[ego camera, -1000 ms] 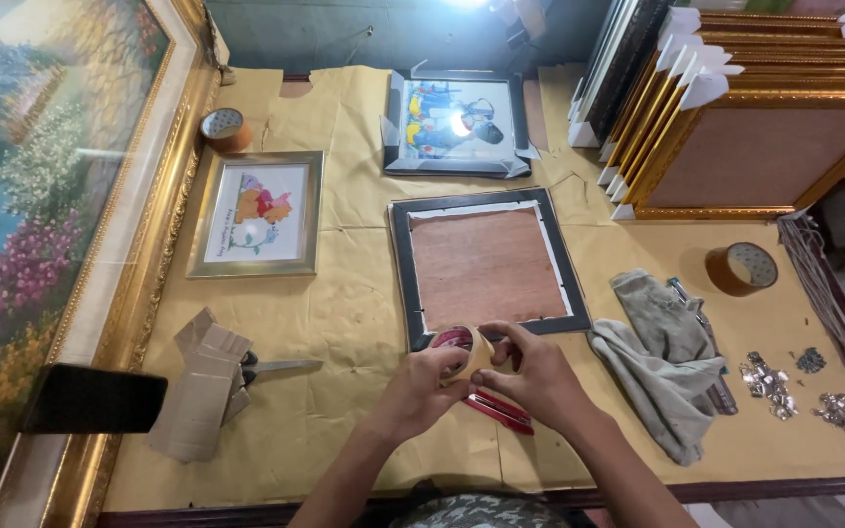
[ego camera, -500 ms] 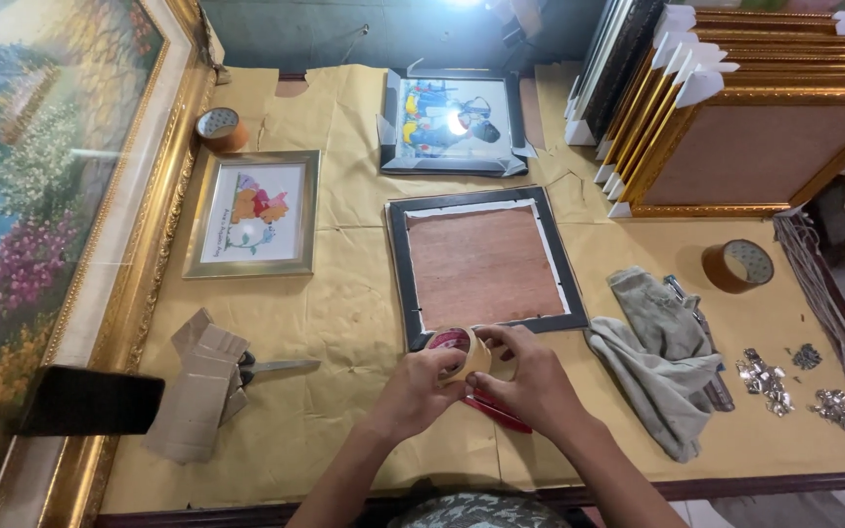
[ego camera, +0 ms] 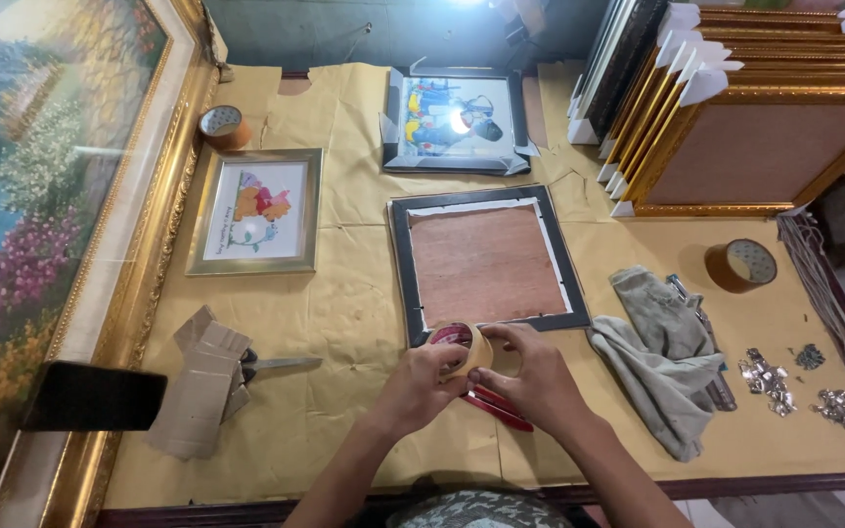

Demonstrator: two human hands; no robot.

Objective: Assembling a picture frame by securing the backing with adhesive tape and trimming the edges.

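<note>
Two hands on one item: my left hand (ego camera: 422,383) and my right hand (ego camera: 530,376) both have a closed grip on a roll of tan tape (ego camera: 464,347), fingers curled about its rim, the roll held just above the table (ego camera: 344,303) at its near edge, close to the lower rim of the black frame (ego camera: 486,264). That frame lies face down, its brown backing board uppermost, in the middle of the paper-covered table. Under my right hand, a red-handled tool (ego camera: 496,406) lies flat — only part of it shows. To the right, a grey cloth (ego camera: 657,357) lies crumpled, touching a metal tool whose kind I cannot tell; further right, small heaps of metal clips (ego camera: 770,376) and a second, brown roll of tape (ego camera: 740,264). Far side of the table: a framed picture under glass (ego camera: 454,122) with a bright glare on it. Left of centre: a small silver-framed drawing (ego camera: 258,210), face up, and a third tape roll (ego camera: 222,125) near the far left corner. Near left: folded cardboard pieces (ego camera: 202,391) lying on scissors (ego camera: 281,364), and a dark flat object (ego camera: 95,396) resting on the gilt frame of a large landscape painting (ego camera: 31,215). Top right — a stack of gold frames (ego camera: 755,127) leaning together.
</note>
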